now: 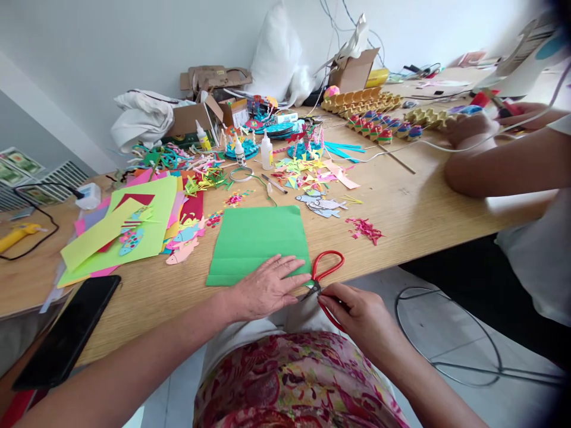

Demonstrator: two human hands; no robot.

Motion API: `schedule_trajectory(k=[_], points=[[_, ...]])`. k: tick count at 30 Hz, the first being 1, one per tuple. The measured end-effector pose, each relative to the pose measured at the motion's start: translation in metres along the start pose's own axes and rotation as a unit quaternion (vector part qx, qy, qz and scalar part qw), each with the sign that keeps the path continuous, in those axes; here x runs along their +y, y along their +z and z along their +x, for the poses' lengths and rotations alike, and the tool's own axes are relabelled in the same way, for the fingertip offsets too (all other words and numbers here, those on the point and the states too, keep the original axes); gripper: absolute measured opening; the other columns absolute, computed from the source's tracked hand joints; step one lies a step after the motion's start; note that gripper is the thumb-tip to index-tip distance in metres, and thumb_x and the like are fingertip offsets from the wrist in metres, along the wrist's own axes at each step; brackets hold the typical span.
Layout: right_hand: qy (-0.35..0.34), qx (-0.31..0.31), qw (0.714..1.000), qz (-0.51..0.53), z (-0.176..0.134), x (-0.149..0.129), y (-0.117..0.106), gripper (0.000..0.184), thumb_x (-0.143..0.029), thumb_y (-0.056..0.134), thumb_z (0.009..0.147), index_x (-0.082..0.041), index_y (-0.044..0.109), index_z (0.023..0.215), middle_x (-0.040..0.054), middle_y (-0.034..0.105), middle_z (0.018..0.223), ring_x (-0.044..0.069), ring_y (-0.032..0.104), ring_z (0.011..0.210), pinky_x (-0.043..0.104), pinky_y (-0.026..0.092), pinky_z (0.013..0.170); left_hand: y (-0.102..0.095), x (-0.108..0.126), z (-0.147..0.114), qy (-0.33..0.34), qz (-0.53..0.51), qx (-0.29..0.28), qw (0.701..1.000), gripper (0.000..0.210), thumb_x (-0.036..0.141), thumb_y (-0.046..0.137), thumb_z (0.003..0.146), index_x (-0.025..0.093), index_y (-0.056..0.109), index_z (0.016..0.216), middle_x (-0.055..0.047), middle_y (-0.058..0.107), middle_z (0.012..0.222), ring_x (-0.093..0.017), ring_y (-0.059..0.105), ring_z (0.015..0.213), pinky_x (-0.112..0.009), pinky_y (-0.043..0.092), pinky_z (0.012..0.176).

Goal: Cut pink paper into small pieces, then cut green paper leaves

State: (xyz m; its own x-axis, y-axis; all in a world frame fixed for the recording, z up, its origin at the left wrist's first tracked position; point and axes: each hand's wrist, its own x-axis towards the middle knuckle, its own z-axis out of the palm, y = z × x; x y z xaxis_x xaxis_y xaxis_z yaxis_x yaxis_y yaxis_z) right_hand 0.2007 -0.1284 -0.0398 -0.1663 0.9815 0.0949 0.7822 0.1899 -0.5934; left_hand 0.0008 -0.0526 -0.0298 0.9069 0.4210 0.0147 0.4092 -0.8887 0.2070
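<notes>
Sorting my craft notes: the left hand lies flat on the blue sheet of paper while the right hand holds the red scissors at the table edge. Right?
Not quite: the head view shows the sheet is green, not blue. The left hand lies flat on it, and the right hand holds the red scissors at the table edge.

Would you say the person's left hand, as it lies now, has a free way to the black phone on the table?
Probably yes. The left hand lies flat on the green paper, and only bare table shows between it and the black phone, which lies on that same side at the near edge.
</notes>
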Motion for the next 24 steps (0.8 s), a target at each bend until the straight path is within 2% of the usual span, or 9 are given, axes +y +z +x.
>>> schedule_trajectory(k=[6, 15, 24], points=[[0.006, -0.008, 1.0, -0.004, 0.001, 0.0, 0.0, 0.02, -0.025, 0.042, 0.082, -0.021, 0.057, 0.07, -0.0001, 0.062, 0.061, 0.012, 0.054, 0.054, 0.021, 0.036, 0.052, -0.009, -0.011, -0.013, -0.004, -0.002, -0.014, 1.0, 0.039, 0.027, 0.036, 0.087, 0.024, 0.041, 0.126, -0.008, 0.034, 0.137, -0.021, 0.028, 0.127, -0.041, 0.026, 0.104], [-0.012, -0.008, 1.0, -0.013, 0.002, 0.0, 0.001, 0.024, -0.026, 0.04, 0.084, -0.02, 0.057, 0.067, 0.0004, 0.06, 0.059, 0.011, 0.052, 0.052, 0.02, 0.036, 0.051, -0.001, -0.011, -0.018, -0.012, 0.007, -0.003, 1.0, 0.04, 0.029, 0.038, 0.087, 0.025, 0.039, 0.127, -0.009, 0.034, 0.137, -0.022, 0.026, 0.128, -0.043, 0.024, 0.104], [-0.021, -0.017, 1.0, -0.008, -0.006, 0.001, -0.001, 0.025, -0.026, 0.04, 0.084, -0.02, 0.057, 0.066, -0.0006, 0.057, 0.057, 0.01, 0.049, 0.051, 0.019, 0.035, 0.051, -0.002, -0.01, -0.019, -0.008, 0.009, -0.008, 1.0, 0.04, 0.031, 0.035, 0.088, 0.026, 0.038, 0.127, -0.008, 0.034, 0.137, -0.022, 0.025, 0.128, -0.043, 0.024, 0.103]])
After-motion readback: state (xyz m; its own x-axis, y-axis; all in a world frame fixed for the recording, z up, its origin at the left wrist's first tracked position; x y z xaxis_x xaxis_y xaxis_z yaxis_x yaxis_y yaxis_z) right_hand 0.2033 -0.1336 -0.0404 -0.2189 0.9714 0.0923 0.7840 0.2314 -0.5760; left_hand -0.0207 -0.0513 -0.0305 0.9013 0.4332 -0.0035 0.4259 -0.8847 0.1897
